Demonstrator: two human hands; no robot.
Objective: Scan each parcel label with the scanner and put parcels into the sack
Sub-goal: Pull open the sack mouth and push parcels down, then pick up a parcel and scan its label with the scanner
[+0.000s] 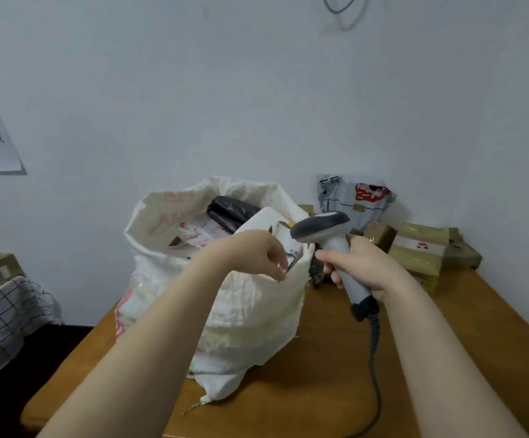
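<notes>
A white parcel is held at the mouth of the sack, with the scanner pointed at it.
On the table the woven sack is stood open, a black parcel seen inside; the white parcel is pinched over its right rim by the curled fingers of the left hand. The scanner's handle is wrapped by the right hand; brown boxes are piled further right.
</notes>
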